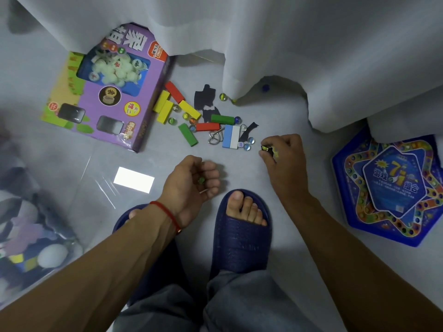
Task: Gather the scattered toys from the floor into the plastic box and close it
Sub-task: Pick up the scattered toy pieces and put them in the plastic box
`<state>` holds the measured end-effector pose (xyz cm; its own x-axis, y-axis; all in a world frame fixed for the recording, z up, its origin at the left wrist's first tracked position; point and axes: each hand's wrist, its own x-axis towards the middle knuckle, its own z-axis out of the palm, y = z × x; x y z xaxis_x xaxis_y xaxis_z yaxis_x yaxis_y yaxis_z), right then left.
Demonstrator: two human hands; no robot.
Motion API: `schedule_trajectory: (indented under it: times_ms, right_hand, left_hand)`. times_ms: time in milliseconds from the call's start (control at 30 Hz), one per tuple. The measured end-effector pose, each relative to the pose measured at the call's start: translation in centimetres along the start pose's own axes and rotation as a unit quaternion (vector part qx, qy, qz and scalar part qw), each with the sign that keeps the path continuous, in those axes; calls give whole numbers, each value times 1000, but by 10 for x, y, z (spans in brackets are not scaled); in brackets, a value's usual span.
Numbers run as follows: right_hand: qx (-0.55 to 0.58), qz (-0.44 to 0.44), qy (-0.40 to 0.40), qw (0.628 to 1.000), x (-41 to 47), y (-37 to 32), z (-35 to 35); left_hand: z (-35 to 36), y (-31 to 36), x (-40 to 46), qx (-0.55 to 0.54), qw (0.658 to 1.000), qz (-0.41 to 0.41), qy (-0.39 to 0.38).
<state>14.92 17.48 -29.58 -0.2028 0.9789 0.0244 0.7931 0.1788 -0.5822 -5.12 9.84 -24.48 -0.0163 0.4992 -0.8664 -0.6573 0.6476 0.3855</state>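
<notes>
The plastic box [36,236] sits at the far left edge, cut off by the frame and pretty blurry, clear walls w/ a white egg-shaped thing [52,255] and some yellow and purple bits inside, can't make out much more tbh. The scattered toys are on the grey floor [239,168] in the middle, just in front of the curtain [287,44]: yellow blocks [189,109], a red block [174,91], green blocks [188,134], a blue-and-white block [231,136], a metal ring puzzle [215,137], a dice [241,144], a few glass marbles [250,140] mixed in btw the blocks, plus black scraps [205,95]. One blue marble [265,87] is half tucked in shadow under the curtain hem, hard to see. Right hand [285,152] is down by the pile w/ fingers curled, pinching a small yellowish marble [264,147] at the fingertips; looks like something dark is tucked in there too but can't tell what. Left hand [191,178] is palm-up, fingers curled, cupping a green marble [201,180], red string [165,212] on the wrist. Purple chess set box [107,92] lies flat left of the pile, window showing white round pieces, its top edge hidden under the curtain. Blue star-shaped game board [388,188] at right, partly covered by curtain and cut off by the edge. Dark blue slippers [239,231] near the bottom, left one mostly hidden by the forearm.
</notes>
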Motion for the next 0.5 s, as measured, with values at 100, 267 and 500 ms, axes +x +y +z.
schedule_trajectory:
  times_ms: [100, 267, 500]
  right_hand:
    - [-12, 10, 2, 1000, 0, -2, -1]
    - [6, 35, 51, 998, 2, 0, -6]
    - [180, 71, -46, 980, -16, -69, -25]
  left_hand:
    - [5, -1, 0, -5, 1000, -7, -21]
    - [13, -1, 1, -8, 999, -17, -46]
    - [21, -2, -1, -41, 997, -33, -58]
